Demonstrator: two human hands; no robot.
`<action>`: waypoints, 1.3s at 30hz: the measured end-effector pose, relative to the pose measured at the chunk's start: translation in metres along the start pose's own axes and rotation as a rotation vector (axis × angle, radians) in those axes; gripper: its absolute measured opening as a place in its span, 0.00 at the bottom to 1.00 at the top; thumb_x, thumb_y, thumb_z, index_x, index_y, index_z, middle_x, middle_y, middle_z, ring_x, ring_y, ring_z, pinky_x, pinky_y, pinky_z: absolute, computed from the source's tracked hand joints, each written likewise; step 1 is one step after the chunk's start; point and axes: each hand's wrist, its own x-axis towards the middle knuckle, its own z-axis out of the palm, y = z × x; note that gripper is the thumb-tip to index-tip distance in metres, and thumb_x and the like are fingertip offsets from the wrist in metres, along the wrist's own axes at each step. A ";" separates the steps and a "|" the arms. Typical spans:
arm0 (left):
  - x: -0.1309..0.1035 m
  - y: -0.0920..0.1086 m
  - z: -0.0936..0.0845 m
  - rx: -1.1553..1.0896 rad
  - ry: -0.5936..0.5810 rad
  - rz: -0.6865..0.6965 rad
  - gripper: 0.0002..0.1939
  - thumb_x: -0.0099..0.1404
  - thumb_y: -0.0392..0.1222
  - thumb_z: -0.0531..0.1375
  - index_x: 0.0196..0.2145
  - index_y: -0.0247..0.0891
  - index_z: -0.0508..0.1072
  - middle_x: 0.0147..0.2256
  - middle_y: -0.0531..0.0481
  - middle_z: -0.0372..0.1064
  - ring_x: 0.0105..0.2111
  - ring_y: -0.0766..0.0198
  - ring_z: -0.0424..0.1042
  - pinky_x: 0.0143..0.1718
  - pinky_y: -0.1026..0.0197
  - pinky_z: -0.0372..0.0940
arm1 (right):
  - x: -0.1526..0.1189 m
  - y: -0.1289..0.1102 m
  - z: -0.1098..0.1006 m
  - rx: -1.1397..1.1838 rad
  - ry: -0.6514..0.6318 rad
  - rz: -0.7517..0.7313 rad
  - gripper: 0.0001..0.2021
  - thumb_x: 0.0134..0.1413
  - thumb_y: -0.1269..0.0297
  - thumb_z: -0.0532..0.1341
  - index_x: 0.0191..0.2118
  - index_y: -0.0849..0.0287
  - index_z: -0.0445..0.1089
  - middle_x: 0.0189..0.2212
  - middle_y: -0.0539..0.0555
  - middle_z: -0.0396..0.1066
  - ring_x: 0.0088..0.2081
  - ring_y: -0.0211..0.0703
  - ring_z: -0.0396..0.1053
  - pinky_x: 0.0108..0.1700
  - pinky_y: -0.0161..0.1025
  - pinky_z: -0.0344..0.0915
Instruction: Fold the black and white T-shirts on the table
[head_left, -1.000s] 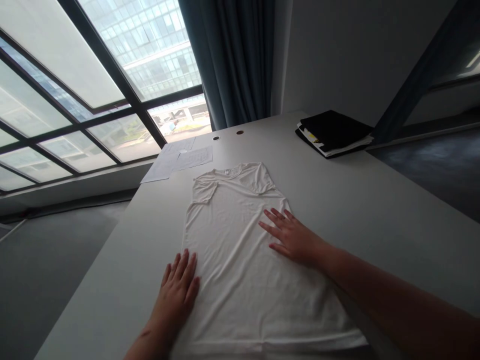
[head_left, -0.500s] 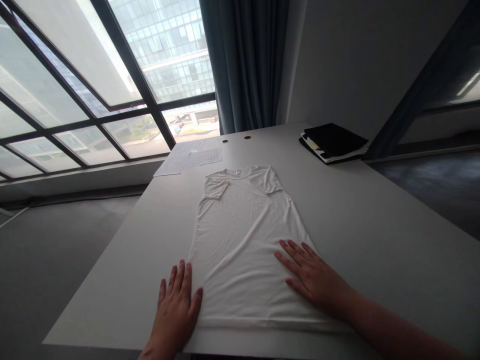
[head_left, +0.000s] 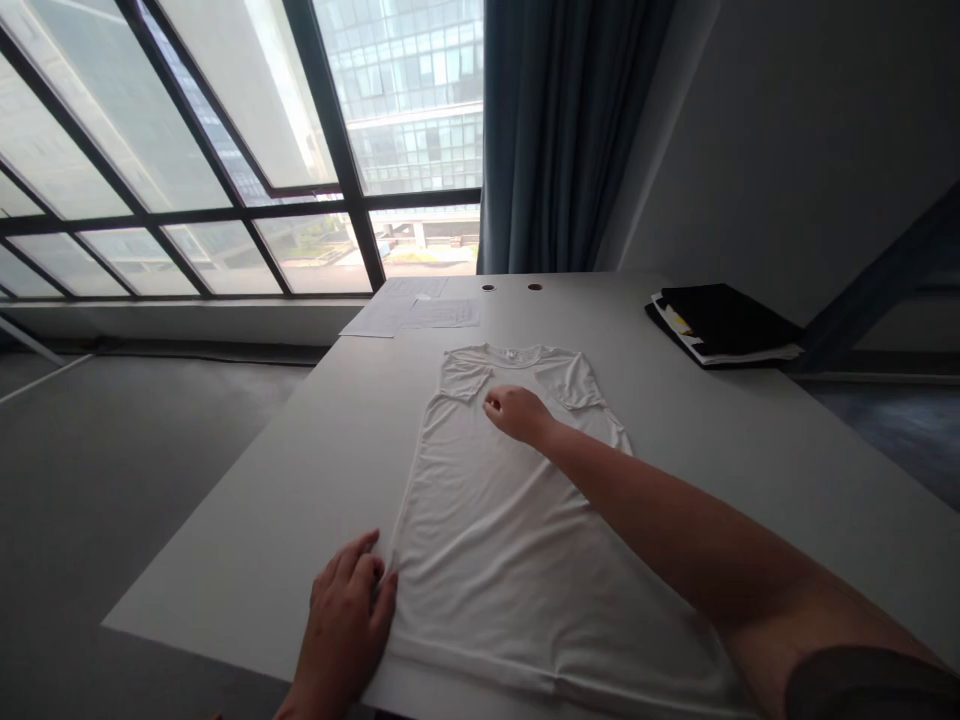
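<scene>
A white short-sleeved T-shirt (head_left: 495, 520) lies spread on the table, its collar at the far end and its hem toward me. There are creases across its body. My left hand (head_left: 345, 610) is at its lower left side edge, fingers bent and thumb drawn in, pinching the fabric there. Stretched out over the chest of the shirt is my right hand (head_left: 517, 414), closed with curled fingers, near the left sleeve. No cloth shows between those fingers. My right forearm hides part of the shirt's right side.
The white table (head_left: 285, 500) runs away toward a window (head_left: 285, 240) and a blue curtain (head_left: 562, 150). Printed paper sheets (head_left: 442, 313) lie at its far left. A black folder (head_left: 727, 318) with papers inside rests at the far right.
My right hand has lifted from the shirt's lower right, moved up and left to the chest, and closed. My left hand's flat fingers have bent at the edge. The view has swung left.
</scene>
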 end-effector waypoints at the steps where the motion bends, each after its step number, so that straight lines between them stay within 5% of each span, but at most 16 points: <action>1: 0.000 0.003 -0.001 -0.012 -0.003 0.011 0.12 0.72 0.48 0.54 0.34 0.45 0.73 0.53 0.40 0.76 0.53 0.47 0.75 0.53 0.42 0.71 | 0.027 -0.010 0.003 -0.003 -0.020 0.025 0.15 0.68 0.61 0.55 0.46 0.58 0.78 0.45 0.58 0.79 0.48 0.47 0.74 0.50 0.38 0.66; 8: -0.004 0.003 -0.005 -0.155 -0.022 0.013 0.09 0.74 0.45 0.53 0.36 0.48 0.70 0.33 0.48 0.75 0.32 0.56 0.77 0.36 0.55 0.74 | 0.169 -0.054 0.036 -0.050 -0.145 0.123 0.21 0.70 0.59 0.52 0.61 0.63 0.68 0.56 0.66 0.75 0.55 0.52 0.73 0.53 0.42 0.66; 15: -0.013 -0.012 0.008 -0.116 -0.019 -0.028 0.04 0.71 0.47 0.58 0.39 0.50 0.72 0.29 0.51 0.76 0.29 0.55 0.77 0.35 0.55 0.74 | 0.227 -0.046 0.072 -0.120 -0.226 0.220 0.27 0.71 0.59 0.51 0.70 0.66 0.56 0.59 0.75 0.70 0.59 0.60 0.71 0.56 0.53 0.67; 19: -0.014 -0.016 0.011 -0.083 0.015 -0.066 0.12 0.72 0.50 0.59 0.51 0.50 0.74 0.36 0.48 0.80 0.34 0.53 0.80 0.39 0.55 0.75 | 0.243 -0.035 0.080 -0.128 -0.185 0.194 0.24 0.70 0.67 0.49 0.67 0.62 0.61 0.56 0.72 0.73 0.57 0.56 0.72 0.55 0.50 0.67; 25: -0.006 -0.013 -0.001 -0.142 -0.098 -0.214 0.10 0.72 0.51 0.57 0.35 0.49 0.73 0.29 0.51 0.76 0.30 0.56 0.78 0.35 0.58 0.73 | 0.259 -0.020 0.067 -0.097 -0.113 0.135 0.19 0.66 0.70 0.52 0.57 0.63 0.74 0.55 0.68 0.75 0.54 0.53 0.73 0.54 0.44 0.66; 30: -0.001 -0.007 -0.027 -0.330 -0.200 -0.292 0.13 0.71 0.53 0.58 0.32 0.44 0.69 0.26 0.54 0.70 0.25 0.62 0.71 0.28 0.64 0.68 | 0.262 -0.004 0.037 -0.065 -0.023 0.101 0.18 0.68 0.66 0.53 0.54 0.63 0.77 0.55 0.66 0.75 0.54 0.51 0.73 0.53 0.40 0.64; 35: 0.011 0.032 -0.058 -0.486 -0.187 -0.147 0.07 0.69 0.43 0.59 0.32 0.42 0.67 0.29 0.55 0.69 0.30 0.65 0.70 0.35 0.66 0.67 | 0.244 0.033 0.005 -0.037 0.013 0.098 0.23 0.72 0.55 0.49 0.48 0.60 0.79 0.48 0.61 0.80 0.49 0.47 0.75 0.48 0.35 0.64; 39: 0.024 0.072 -0.068 -0.603 -0.306 0.073 0.09 0.60 0.29 0.60 0.31 0.42 0.65 0.30 0.55 0.69 0.31 0.67 0.69 0.35 0.68 0.64 | 0.217 0.075 -0.004 -0.070 0.015 0.139 0.28 0.74 0.51 0.44 0.49 0.59 0.79 0.49 0.62 0.80 0.49 0.48 0.75 0.47 0.36 0.65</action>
